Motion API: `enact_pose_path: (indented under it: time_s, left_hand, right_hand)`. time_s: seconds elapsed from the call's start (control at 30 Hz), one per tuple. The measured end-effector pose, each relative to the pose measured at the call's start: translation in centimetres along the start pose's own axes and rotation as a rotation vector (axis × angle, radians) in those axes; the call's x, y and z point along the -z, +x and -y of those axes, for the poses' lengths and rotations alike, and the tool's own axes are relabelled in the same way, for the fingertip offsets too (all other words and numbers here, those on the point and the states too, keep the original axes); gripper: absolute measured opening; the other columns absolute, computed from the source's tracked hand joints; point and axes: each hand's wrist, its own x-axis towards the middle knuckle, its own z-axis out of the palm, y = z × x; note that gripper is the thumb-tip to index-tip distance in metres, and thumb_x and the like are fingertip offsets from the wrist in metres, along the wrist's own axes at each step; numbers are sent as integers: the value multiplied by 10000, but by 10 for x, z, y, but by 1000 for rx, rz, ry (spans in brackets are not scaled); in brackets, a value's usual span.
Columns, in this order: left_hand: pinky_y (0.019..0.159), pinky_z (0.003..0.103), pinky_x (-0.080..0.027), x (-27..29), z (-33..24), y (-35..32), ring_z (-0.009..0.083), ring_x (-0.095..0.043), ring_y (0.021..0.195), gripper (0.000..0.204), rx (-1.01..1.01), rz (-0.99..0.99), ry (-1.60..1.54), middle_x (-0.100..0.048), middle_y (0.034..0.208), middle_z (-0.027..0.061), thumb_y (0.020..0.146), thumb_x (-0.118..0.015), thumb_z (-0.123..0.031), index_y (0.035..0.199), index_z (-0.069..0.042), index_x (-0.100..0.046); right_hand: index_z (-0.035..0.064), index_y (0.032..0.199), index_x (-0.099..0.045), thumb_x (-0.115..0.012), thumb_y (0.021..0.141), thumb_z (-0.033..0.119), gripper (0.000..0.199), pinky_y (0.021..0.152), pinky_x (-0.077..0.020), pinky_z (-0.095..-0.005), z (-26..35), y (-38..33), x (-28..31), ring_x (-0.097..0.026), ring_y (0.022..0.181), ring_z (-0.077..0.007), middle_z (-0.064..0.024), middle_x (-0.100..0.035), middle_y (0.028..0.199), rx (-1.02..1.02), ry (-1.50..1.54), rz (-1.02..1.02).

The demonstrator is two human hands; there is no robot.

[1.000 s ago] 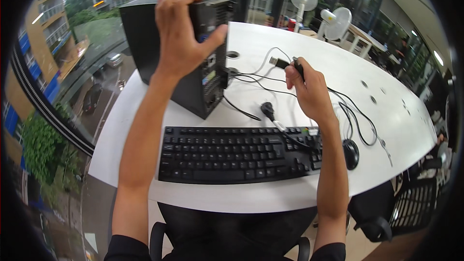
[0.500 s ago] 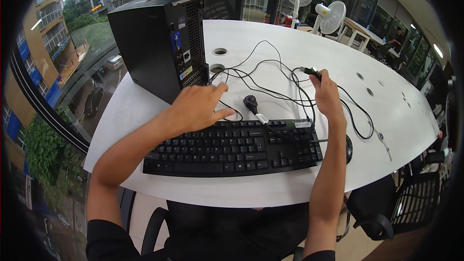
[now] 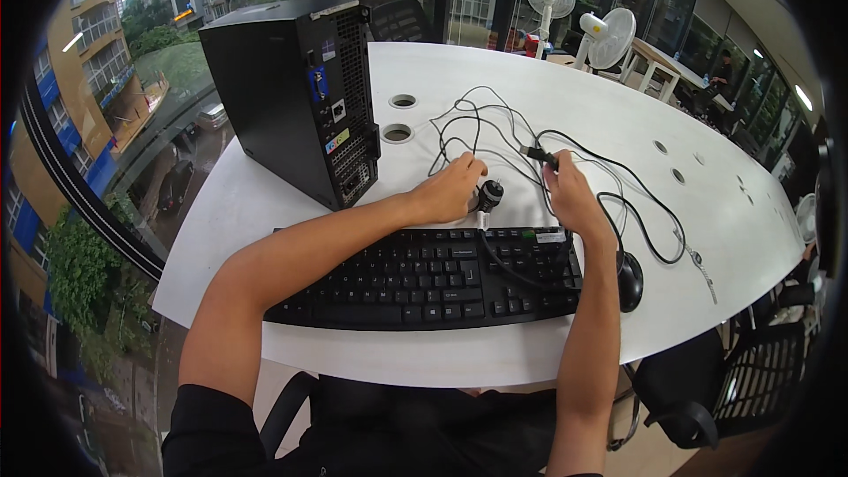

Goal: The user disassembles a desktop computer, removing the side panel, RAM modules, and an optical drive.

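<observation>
My right hand (image 3: pixel 574 197) is closed on a black cable connector (image 3: pixel 541 156), held above the table behind the keyboard's right end. My left hand (image 3: pixel 448 191) has its fingers curled together at a thin black cable (image 3: pixel 478 124), which it appears to pinch. Right beside those fingers is a black power plug (image 3: pixel 490 192), prongs up, with a pale tag on its cord. Several black cables (image 3: pixel 515 131) lie tangled beyond both hands. In front, the black keyboard (image 3: pixel 424 287) sits partly under my left forearm, and a power cord crosses its right part.
A black computer tower (image 3: pixel 287 93) stands at the left with its port side facing right. A black mouse (image 3: pixel 629 282) lies right of the keyboard. Two cable holes (image 3: pixel 397 132) open in the white table (image 3: pixel 733 212) near the tower. Chairs (image 3: pixel 698 389) stand at the right edge.
My left hand moved right, from beside the tower to the plug, and its fingers closed. The cables near the tower shifted right. My right hand came slightly lower and left with the connector.
</observation>
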Motion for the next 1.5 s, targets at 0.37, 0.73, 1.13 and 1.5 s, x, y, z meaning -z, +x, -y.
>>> enact_pose_path:
  time_s: [0.37,0.73,1.13,1.5]
  left_hand:
    - [639,387,-542,20,28,38,274,-667,791,582,-304,-183,827,-558,1167,188,774,-605,10,1344,-21,-492]
    - [1033,636,-380,24,43,64,392,-336,1412,627,-149,-285,909,-423,1465,244,776,-720,-368,1303,-65,-567]
    - [627,327,-538,12,81,116,257,-684,747,187,759,-85,-106,-685,896,187,827,-594,-25,988,56,-640]
    - [886,272,-530,77,-40,168,155,-656,936,405,-91,-573,-796,-685,1070,79,894,-506,165,1246,19,-642]
  right_hand:
    - [29,1029,-496,-521,954,106,110,796,-489,-517,-51,-10,-1,-603,955,-405,-170,-632,1040,-125,-528,-130]
    - [48,938,-628,-608,903,110,75,718,-521,-489,-51,-2,-1,-679,830,-379,-156,-711,891,-50,-219,-254]
    - [39,1195,-602,-660,889,69,313,950,-486,-438,-51,-2,-5,-544,1173,-340,-138,-580,1212,-43,-240,-260]
    - [-14,1357,-501,-635,887,33,491,1066,-418,-429,-48,-2,-3,-503,1269,-381,-205,-542,1344,28,-79,-234]
